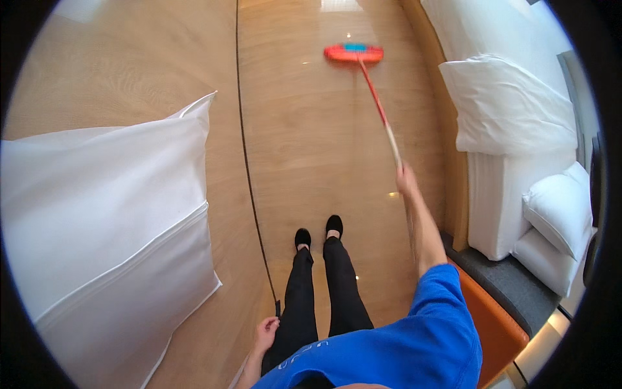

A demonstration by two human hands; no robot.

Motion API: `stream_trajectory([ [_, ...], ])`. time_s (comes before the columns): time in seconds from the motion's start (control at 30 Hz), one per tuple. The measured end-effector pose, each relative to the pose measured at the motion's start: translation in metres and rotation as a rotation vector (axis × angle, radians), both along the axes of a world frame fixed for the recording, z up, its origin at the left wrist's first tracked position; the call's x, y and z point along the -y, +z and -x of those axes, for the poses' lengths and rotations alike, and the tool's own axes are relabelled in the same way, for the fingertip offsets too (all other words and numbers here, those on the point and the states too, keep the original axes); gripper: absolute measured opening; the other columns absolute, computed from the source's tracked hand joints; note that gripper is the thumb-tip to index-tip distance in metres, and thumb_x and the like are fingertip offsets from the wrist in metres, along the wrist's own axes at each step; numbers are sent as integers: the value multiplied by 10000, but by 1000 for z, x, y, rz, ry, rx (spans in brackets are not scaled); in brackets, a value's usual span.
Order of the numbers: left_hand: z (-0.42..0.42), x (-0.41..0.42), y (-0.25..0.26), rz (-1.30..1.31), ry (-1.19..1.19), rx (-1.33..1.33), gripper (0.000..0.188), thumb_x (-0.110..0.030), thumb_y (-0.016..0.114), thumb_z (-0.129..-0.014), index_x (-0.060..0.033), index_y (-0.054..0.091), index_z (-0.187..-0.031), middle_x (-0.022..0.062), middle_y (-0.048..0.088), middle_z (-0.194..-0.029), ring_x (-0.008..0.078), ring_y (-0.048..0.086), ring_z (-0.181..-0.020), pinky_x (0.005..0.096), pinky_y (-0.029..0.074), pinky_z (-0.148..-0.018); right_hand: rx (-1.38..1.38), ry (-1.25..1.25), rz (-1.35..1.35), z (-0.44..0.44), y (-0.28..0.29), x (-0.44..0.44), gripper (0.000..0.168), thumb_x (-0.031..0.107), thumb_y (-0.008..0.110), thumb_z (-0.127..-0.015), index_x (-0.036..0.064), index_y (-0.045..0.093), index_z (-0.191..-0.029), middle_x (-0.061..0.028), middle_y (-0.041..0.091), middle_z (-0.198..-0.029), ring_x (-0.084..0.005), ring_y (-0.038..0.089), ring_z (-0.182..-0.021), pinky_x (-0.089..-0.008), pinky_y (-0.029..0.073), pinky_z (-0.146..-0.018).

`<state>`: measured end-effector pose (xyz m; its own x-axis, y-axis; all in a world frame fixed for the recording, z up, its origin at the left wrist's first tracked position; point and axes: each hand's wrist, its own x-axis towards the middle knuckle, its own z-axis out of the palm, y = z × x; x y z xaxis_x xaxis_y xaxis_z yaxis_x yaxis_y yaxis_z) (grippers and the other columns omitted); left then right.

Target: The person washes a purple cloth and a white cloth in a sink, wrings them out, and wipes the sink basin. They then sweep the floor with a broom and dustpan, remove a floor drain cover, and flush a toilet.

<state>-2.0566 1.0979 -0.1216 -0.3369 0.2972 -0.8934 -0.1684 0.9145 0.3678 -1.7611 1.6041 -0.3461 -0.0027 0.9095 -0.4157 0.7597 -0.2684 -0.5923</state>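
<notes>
My right hand (406, 181) is closed around the white part of a long red and white broom handle (375, 95), out ahead of me to the right. At the far end of the handle a red-orange broom head (354, 53) with a blue patch rests on the glossy wood-look floor, slightly blurred. Low beside my left thigh is my left hand (267, 331), its fingers curled loosely; nothing is plainly seen in it. A dark strip end lies just above those fingertips, and whether they touch cannot be told.
To the left spreads a large white fabric cover (112, 204) with piped seams. On the right stand a wood-framed bed (454, 194) with a white mattress (491, 204), a crumpled white pillow (515, 107), stacked pillows (559, 209) and a grey bench top (515, 291). An orange panel (491, 326) is near my right side.
</notes>
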Motion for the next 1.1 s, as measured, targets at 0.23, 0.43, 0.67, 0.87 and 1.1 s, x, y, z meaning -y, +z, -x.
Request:
stream_trajectory([
  [0.23, 46, -33, -30, -100, -359, -133, 210, -193, 567, -835, -23, 638, -936, 132, 654, -853, 218, 621, -802, 306, 479, -718, 291, -47, 654, -128, 329, 396, 316, 187, 419, -903, 33, 494, -1168, -206, 595, -902, -364, 577, -839, -404, 449, -719],
  [0.43, 41, -12, -37, -109, -593, -82, 266, -256, 563, -830, -40, 613, -978, 156, 613, -969, 283, 577, -932, 368, 447, -824, 480, -112, 806, -147, 427, 429, 280, 226, 512, -874, -33, 604, -929, -135, 569, -618, -171, 567, -616, -344, 433, -554],
  [0.67, 31, 2, -38, -85, -502, -170, 227, -251, 574, -811, -79, 615, -954, 148, 598, -984, 318, 559, -937, 395, 445, -805, 75, 302, 13, -5, 245, 204, 292, 185, 412, -907, 41, 513, -1140, -213, 586, -937, -366, 568, -878, -414, 445, -731],
  [0.87, 27, 33, -35, -18, -513, -268, 225, -227, 576, -802, -85, 607, -973, 145, 589, -975, 320, 553, -953, 389, 442, -813, -241, 126, 216, 202, 82, -31, 307, 266, 349, -897, 16, 518, -953, -112, 524, -607, -218, 517, -438, -355, 415, -384],
  [1.1, -15, 66, -37, -153, -555, -441, 151, -163, 542, -817, -45, 578, -905, 163, 579, -898, 354, 550, -874, 408, 444, -764, -85, 144, 51, 102, 26, 121, 380, 279, 364, -883, 57, 495, -1163, -208, 593, -993, -374, 575, -895, -437, 464, -741],
])
